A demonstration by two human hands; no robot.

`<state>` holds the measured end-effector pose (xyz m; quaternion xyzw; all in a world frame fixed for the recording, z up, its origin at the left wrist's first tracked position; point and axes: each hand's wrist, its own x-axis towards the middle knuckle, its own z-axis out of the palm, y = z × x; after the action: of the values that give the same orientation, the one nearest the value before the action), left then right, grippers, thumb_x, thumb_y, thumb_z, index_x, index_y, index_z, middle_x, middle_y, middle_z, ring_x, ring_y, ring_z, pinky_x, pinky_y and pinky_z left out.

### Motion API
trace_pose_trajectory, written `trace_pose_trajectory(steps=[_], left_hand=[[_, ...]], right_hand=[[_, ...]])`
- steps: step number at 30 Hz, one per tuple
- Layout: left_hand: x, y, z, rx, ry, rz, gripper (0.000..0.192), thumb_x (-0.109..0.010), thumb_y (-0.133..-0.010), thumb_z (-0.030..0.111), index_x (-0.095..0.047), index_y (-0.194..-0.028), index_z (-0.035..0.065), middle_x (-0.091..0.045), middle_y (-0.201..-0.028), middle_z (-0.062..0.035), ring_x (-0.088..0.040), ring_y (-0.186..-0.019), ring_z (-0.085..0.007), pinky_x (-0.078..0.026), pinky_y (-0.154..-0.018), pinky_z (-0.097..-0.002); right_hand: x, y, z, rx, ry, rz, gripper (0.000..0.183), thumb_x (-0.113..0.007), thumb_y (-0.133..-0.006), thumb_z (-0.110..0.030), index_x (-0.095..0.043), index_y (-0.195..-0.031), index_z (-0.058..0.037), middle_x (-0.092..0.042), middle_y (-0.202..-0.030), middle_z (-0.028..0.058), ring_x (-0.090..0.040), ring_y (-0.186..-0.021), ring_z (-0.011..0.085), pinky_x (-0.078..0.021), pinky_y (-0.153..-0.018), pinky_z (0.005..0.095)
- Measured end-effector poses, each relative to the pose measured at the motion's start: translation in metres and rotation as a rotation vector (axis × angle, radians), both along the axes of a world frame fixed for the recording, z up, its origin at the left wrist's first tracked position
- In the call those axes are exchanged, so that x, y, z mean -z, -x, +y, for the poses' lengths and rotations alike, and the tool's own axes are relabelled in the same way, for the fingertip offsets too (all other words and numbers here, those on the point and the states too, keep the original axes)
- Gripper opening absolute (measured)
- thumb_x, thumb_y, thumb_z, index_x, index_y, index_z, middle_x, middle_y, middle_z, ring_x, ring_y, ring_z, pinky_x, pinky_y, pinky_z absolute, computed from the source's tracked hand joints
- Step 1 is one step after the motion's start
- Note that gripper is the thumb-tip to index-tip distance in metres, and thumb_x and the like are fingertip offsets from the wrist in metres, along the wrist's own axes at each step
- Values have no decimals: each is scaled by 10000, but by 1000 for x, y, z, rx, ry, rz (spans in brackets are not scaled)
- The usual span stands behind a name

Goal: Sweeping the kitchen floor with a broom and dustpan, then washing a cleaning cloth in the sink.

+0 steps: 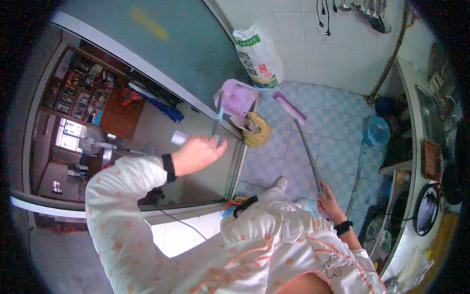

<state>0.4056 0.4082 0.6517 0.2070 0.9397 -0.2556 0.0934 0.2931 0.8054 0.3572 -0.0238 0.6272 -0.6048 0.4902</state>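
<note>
My left hand (198,154) is closed around the upright handle of a pink plastic dustpan (238,96). The pan lies beside the door frame, with dark specks on its inside. My right hand (328,203) grips the grey stick of a broom (310,156). Its purple broom head (290,107) rests on the tiled floor (304,143), to the right of the dustpan and apart from it. A yellow plastic bag (260,134) with an open mouth sits just below the pan; its contents cannot be made out.
A large white printed sack (260,58) leans against the tiled wall behind the dustpan. At the left stands a sliding door frame (147,79), with a room beyond. A blue bucket (377,130) is under the counter (407,106) at the right.
</note>
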Motion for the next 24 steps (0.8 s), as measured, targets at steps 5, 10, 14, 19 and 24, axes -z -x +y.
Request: trace_pose_trajectory(steps=[5,10,14,19,24], left_hand=[[22,30,1,39,96,2,283,-546,-773,101,-534,-1040,8,-566,-679,-52,-604,-564,-173,-474,-460,-300],[29,49,18,51,251,-48,314,-583,-727,111,-531,-1010,-15,-593,-691,-44,-597,-560,-150,-452,-441,-289],[30,52,32,72,277,-44,290,-577,-726,110,-532,-985,-11,-590,-644,-18,-614,-572,-155,-449,-441,-288],[27,70,30,87,186,-1,210,-574,-742,125,-540,-922,22,-610,-658,-26,-628,-582,-164,-461,-448,-305],[-6,87,46,-20,91,-71,306,-597,-712,64,-518,-1002,3,-614,-680,-68,-648,-652,-194,-498,-508,-305]], right_hand=[[-16,10,-57,-198,87,120,535,-469,-920,-123,-281,-1419,-167,-452,-594,3,-424,-439,95,-380,-384,260],[-4,15,-105,-252,118,144,534,-477,-915,-127,-281,-1411,-146,-450,-602,9,-452,-452,113,-403,-401,283],[5,9,-131,-268,94,110,546,-488,-905,-129,-276,-1408,-152,-438,-602,9,-469,-457,142,-409,-408,298],[4,0,-101,-385,-28,283,553,-484,-889,-129,-276,-1401,-144,-517,-654,65,-519,-478,158,-446,-433,317],[25,-15,-41,-379,-115,332,553,-486,-876,-99,-310,-1399,-126,-543,-700,63,-515,-484,148,-455,-471,313]])
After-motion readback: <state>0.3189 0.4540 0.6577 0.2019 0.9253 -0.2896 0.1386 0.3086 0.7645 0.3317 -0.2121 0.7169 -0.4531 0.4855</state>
